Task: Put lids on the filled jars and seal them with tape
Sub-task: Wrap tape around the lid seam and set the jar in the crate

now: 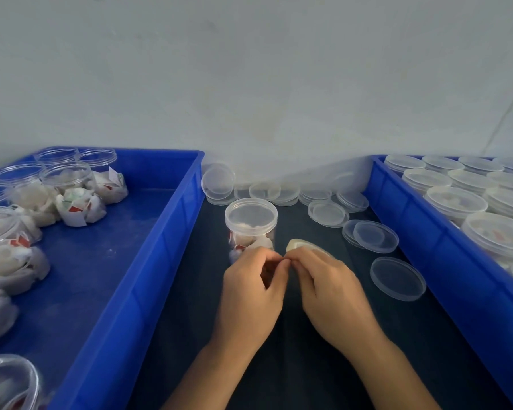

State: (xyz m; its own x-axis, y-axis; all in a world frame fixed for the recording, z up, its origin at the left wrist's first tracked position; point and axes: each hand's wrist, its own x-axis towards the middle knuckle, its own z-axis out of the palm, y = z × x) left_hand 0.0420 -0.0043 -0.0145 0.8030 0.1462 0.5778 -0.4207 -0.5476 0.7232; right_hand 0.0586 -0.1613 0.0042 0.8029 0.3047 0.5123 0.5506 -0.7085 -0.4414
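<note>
At the lower middle of the frame the two hands met over a dark table (293,365). The right hand (329,294) curled round a tape roll (301,245), whose pale rim showed just above its knuckles. The left hand (251,294) had its fingers curled, with thumb and forefinger pinched at the spot where the fingertips of both hands touched; a tape end there was too small to make out, so what it pinched cannot be told for certain.

Just above the left hand stood a jar (251,229), upright on the table, filled with white wrapped pieces and with a clear lid (251,214) already on top. The left knuckles were just beside its base.

Loose lids (326,213) lay scattered on the table across the middle of the frame, some stacked near the wall (249,69), one leaning upright at the left crate's corner. A single lid (397,278) lay flat to the right of the right hand, apart from it.

A blue crate (148,247) filled the left of the frame and held open jars (68,187) packed with the same white pieces, none of them lidded as far as could be seen. A second blue crate (444,261) ran along the right edge, packed with lidded jars (455,202) in rows.
</note>
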